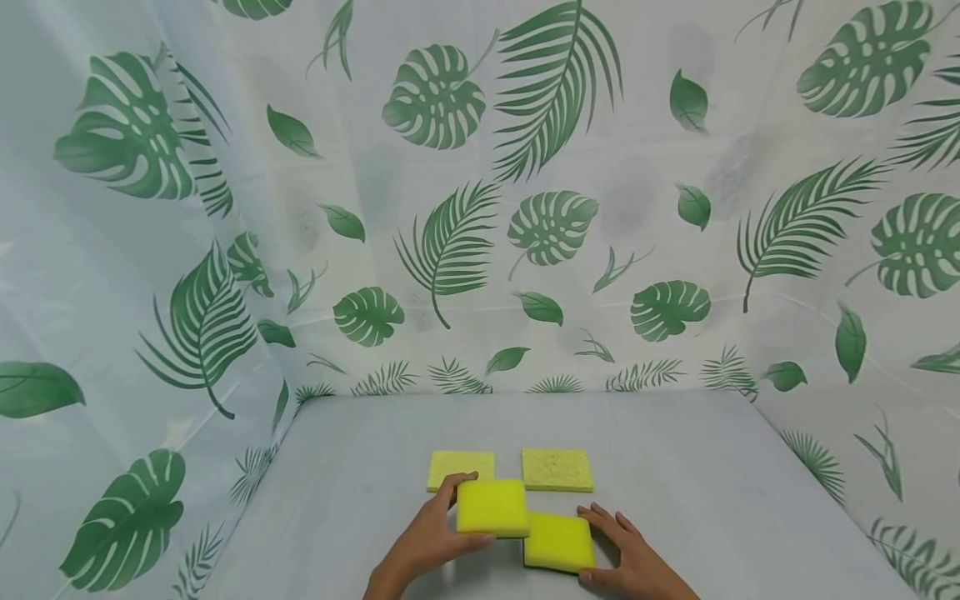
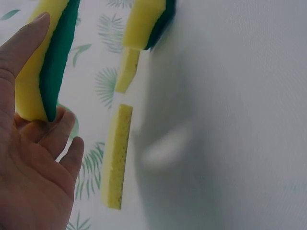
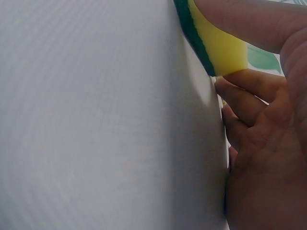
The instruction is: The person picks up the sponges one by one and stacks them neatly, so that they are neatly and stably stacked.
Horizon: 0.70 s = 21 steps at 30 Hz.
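Observation:
In the head view my left hand (image 1: 429, 533) grips a bright yellow scrub sponge (image 1: 491, 507) between thumb and fingers. Seen from the left wrist, that sponge has a dark green scouring layer (image 2: 58, 62) underneath, and it is raised off the table. My right hand (image 1: 633, 560) pinches a second scrub sponge (image 1: 558, 542) by its right end, low over the table, its green side (image 3: 195, 38) facing down. In the head view the left sponge overlaps the second one's upper left corner.
Two flat pale yellow sponges, a left one (image 1: 459, 463) and a right one (image 1: 557, 469), lie side by side with a gap farther back on the white table (image 1: 337, 475). A white curtain with green leaf prints (image 1: 555, 229) encloses the table's back and sides.

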Each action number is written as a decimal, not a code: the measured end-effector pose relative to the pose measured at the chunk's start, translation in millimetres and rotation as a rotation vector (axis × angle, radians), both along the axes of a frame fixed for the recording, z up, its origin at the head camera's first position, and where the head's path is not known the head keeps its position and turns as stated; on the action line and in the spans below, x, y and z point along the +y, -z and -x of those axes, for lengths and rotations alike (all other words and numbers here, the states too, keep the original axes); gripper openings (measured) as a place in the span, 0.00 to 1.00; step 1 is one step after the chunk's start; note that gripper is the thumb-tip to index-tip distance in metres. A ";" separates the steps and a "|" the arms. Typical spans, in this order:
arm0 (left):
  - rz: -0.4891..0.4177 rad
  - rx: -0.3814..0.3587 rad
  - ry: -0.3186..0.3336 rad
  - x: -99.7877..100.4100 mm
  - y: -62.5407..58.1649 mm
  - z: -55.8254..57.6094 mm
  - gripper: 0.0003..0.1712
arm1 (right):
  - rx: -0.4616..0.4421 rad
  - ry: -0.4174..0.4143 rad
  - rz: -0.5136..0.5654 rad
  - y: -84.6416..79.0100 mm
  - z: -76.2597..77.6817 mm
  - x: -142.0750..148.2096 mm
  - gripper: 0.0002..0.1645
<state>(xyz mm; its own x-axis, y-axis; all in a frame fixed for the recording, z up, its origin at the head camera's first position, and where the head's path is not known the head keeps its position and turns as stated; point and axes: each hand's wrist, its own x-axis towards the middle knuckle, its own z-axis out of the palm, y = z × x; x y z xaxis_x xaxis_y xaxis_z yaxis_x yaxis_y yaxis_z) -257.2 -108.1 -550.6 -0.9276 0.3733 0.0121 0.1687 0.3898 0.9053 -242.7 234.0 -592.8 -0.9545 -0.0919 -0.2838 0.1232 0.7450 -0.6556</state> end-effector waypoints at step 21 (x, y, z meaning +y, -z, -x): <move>0.032 -0.002 0.032 31.2 9.6 -0.2 0.53 | 0.001 -0.001 0.012 -2.4 -0.7 -0.8 0.58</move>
